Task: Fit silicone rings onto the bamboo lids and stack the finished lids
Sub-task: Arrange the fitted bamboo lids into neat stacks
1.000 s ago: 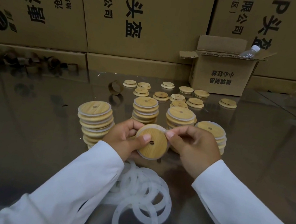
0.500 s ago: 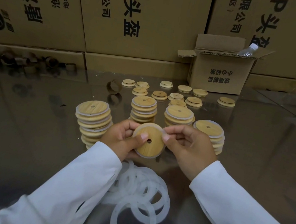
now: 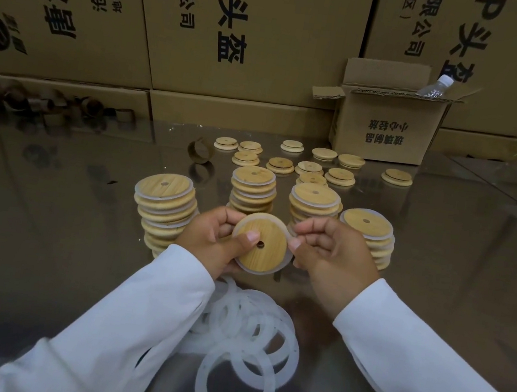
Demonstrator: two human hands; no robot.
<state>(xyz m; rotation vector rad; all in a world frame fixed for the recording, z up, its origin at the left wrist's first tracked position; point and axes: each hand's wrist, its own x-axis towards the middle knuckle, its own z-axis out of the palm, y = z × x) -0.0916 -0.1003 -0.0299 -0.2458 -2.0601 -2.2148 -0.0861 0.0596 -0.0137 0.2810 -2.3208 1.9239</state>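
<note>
The fingers (image 3: 246, 239) of the left hand (image 3: 211, 244) are gripping the bamboo lid (image 3: 267, 258), thumb on its face, above the loose rings (image 3: 244, 342) on the desk (image 3: 48, 234), while the right hand (image 3: 334, 258), just to its right, is pinching the silicone ring (image 3: 287, 264) at the lid's right edge, everything staying almost as a moment earlier.

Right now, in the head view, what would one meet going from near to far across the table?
Pile of loose silicone rings → held lid, gripped between left hand and right hand → stacks of finished lids → single loose lids → small open carton → wall of big cartons.
</note>
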